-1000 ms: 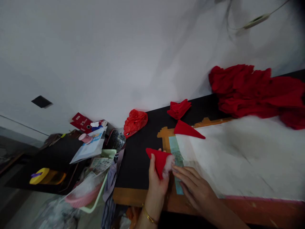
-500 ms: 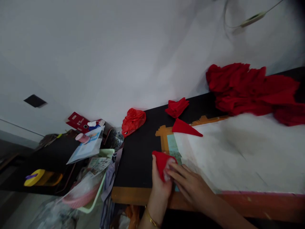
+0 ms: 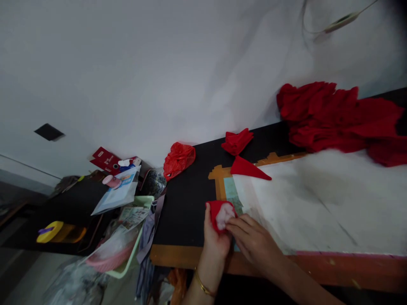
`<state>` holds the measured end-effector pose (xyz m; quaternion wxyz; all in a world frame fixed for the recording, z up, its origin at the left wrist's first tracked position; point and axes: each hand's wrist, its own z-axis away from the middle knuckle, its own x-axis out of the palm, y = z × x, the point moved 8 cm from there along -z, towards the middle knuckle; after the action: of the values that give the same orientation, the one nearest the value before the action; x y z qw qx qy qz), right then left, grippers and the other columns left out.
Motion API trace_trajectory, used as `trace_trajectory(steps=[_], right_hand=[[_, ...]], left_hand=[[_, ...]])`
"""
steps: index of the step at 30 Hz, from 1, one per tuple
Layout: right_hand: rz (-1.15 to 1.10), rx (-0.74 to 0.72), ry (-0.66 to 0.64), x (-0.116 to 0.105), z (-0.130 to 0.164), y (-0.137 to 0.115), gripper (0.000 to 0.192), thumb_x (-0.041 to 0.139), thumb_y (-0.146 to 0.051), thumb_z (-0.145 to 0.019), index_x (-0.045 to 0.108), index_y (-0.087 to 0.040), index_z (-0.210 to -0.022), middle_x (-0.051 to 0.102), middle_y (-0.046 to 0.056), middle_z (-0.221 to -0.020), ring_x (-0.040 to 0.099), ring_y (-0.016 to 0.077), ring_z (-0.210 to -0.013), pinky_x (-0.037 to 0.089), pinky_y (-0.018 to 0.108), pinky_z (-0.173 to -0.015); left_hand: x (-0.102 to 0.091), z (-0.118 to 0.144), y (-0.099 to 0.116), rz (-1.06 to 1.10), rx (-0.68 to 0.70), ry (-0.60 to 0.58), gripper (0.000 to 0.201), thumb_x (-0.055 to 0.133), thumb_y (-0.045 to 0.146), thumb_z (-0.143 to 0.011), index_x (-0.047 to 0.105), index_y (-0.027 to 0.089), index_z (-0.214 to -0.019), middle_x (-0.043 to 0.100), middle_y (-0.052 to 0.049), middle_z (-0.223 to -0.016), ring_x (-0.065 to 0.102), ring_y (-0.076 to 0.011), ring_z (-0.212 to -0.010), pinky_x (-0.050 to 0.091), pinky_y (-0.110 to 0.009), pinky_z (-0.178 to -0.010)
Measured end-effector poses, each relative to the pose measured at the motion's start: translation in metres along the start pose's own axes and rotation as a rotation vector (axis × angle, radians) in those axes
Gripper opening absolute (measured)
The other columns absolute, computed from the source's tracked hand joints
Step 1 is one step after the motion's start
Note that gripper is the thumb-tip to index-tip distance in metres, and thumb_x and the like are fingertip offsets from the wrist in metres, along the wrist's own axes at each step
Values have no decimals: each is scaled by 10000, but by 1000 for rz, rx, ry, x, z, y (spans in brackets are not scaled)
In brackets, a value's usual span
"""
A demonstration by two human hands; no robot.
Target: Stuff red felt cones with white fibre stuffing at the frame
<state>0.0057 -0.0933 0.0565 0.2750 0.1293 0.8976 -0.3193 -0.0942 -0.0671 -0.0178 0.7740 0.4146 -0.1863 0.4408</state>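
Observation:
My left hand (image 3: pixel 216 245) is closed round a small red cloth piece (image 3: pixel 213 207), its mouth turned up. White fluffy stuffing (image 3: pixel 224 214) shows inside that opening. My right hand (image 3: pixel 254 239) has its fingertips pinched together at the near right edge of the opening, touching the stuffing; whether they grip some of it I cannot make out. Beyond my hands a flat red cloth triangle (image 3: pixel 249 168) lies partly on the white sheet (image 3: pixel 318 203). Behind it sits a small stack of red cloth pieces (image 3: pixel 237 142).
A large heap of red cloth (image 3: pixel 337 118) lies at the back right against the wall. A red plastic bag (image 3: pixel 179 160) is on the table's far left corner. Left of the table stand a pale green basket (image 3: pixel 127 262) and a black surface holding a yellow container (image 3: pixel 60 233).
The mouth of the red piece has turned more toward me, so more white stuffing shows. My right fingers have shifted to the opening's near edge. The view has moved slightly.

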Motion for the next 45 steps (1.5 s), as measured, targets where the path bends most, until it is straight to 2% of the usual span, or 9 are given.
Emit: trace_trajectory(steps=[5, 10, 13, 18, 23, 28, 32, 39, 45], right_hand=[[-67, -69, 30, -6, 4, -4, 403, 427, -30, -904, 555, -154, -1265, 645, 116, -1180, 586, 223, -1095, 551, 396, -922], [57, -82, -61, 18, -3, -5, 328, 393, -9, -870, 650, -112, -1048, 681, 119, -951, 642, 242, -966, 589, 402, -868], [-88, -16, -119, 16, -3, -2, 313, 406, -24, -883, 642, -156, -1040, 677, 91, -981, 647, 210, -977, 586, 372, -879], [-158, 62, 87, -13, -2, 5, 382, 426, -48, -907, 556, -184, -1240, 634, 115, -1191, 605, 199, -1122, 571, 347, -913], [-32, -34, 70, -1, -3, -1, 301, 440, -76, -899, 620, -138, -1132, 675, 143, -1089, 624, 254, -1083, 558, 439, -950], [-80, 34, 127, -12, 9, 6, 365, 462, -38, -893, 596, -192, -1195, 642, 112, -1180, 601, 223, -1109, 564, 381, -901], [-35, -20, 125, -11, 12, 1, 382, 465, -46, -882, 582, -168, -1225, 647, 131, -1173, 591, 255, -1126, 550, 426, -925], [7, -43, 282, -25, 9, 10, 408, 492, -91, -871, 572, -210, -1253, 660, 107, -1050, 618, 266, -997, 565, 443, -820], [21, -111, 183, -26, 14, 16, 318, 530, -41, -860, 620, -240, -1090, 656, 79, -1087, 602, 245, -1022, 554, 423, -846]], left_hand=[[0, 0, -2, 75, -89, 35, 434, 675, 522, -781, 664, 89, -752, 642, -59, -641, 585, -129, -562, 477, -216, -543], [5, 7, -4, 39, -18, 108, 332, 687, 430, -795, 686, 100, -770, 680, -67, -688, 614, -135, -591, 516, -227, -610], [7, 9, -4, 20, -8, 92, 318, 690, 407, -798, 680, 94, -740, 677, -70, -678, 615, -132, -578, 518, -223, -615], [2, 9, -4, 84, -8, 128, 314, 666, 415, -819, 690, 102, -828, 704, -85, -750, 654, -156, -640, 540, -245, -641], [12, 12, 2, -34, 182, 24, 355, 785, 330, -707, 690, 140, -992, 732, -68, -871, 685, -173, -749, 534, -272, -766], [10, 12, -1, -28, 120, 7, 464, 812, 341, -657, 668, 147, -1052, 717, -57, -845, 673, -154, -699, 520, -253, -691], [11, 16, 1, -68, 190, -15, 482, 805, 376, -676, 668, 138, -1072, 728, -86, -920, 688, -187, -806, 527, -287, -800], [30, 33, -3, -382, 227, -330, 569, 800, 345, -708, 634, 149, -1216, 670, -159, -1217, 620, -289, -1125, 451, -386, -1002], [17, 26, 28, -565, 384, -146, 485, 791, 344, -713, 676, 136, -1136, 709, -151, -1131, 636, -287, -1080, 455, -386, -987]])
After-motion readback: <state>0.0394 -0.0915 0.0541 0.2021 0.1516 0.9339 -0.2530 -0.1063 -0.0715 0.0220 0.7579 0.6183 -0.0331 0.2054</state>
